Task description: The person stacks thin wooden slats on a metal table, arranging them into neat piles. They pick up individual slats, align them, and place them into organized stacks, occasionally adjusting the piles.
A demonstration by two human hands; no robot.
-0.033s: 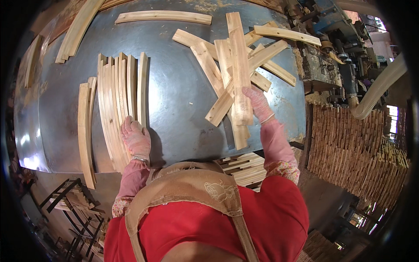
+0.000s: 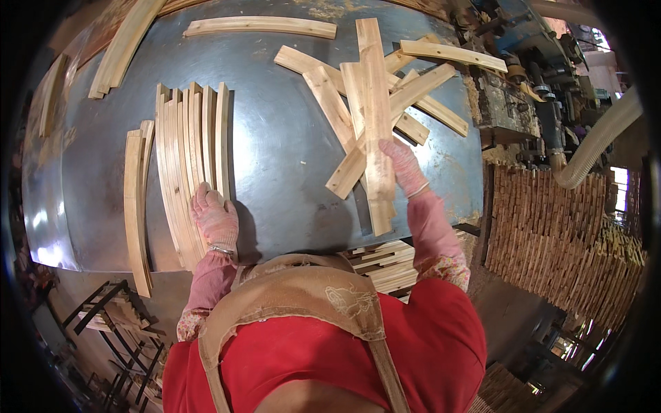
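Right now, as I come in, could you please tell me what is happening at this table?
The person's gloved left hand rests on a row of wooden strips lined up on the metal table. The gloved right hand holds a long board by its right edge, on top of a crisscross pile of boards.

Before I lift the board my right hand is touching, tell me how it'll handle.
The board looks stiff, lying straight across the crossed pieces. Flat-faced, it probably won't roll, but its uneven support could let it rock.
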